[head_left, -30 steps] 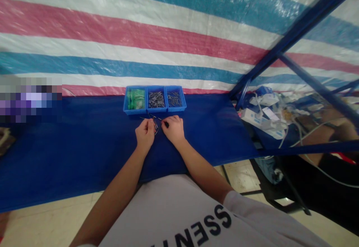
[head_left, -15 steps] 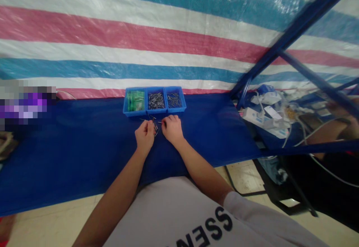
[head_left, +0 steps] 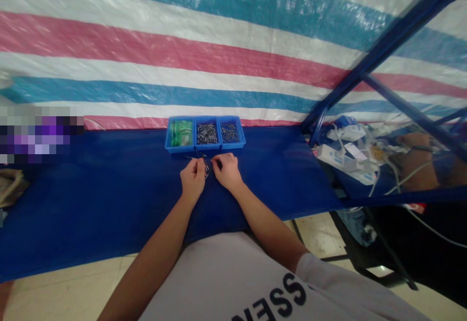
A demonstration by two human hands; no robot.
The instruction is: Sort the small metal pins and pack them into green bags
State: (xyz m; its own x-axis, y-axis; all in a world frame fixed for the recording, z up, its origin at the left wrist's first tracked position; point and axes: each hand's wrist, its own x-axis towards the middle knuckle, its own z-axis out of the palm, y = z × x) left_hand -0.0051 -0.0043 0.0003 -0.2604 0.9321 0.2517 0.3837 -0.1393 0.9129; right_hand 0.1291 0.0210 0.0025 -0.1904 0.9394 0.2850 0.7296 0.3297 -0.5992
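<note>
Just in front of the bins, my left hand (head_left: 193,177) is closed, thumb against fingers, on several thin metal pins (head_left: 206,167) that stick out on both sides of it. My right hand (head_left: 228,171) is beside it, a small gap apart, with thumb and forefinger pinched. A small bright tip (head_left: 212,160) shows at those fingertips; most of what they hold is hidden. Beyond the hands stand three joined blue bins. Green plastic packets (head_left: 181,133) fill the left bin, a heap of metal pins (head_left: 207,133) the middle one, and darker, thinner pins (head_left: 229,133) the right one.
A blue-covered table (head_left: 120,194) lies under everything, with a striped tarp (head_left: 204,53) behind. To the right, past a blue metal frame (head_left: 365,63), are a white power strip (head_left: 343,162), cables and another person's arm (head_left: 419,165). A brown open bag or box (head_left: 12,185) sits far left.
The whole view has shifted slightly, so bins and hands appear a little further right. My hands keep nearly the same pose; the pin between them shows less now.
</note>
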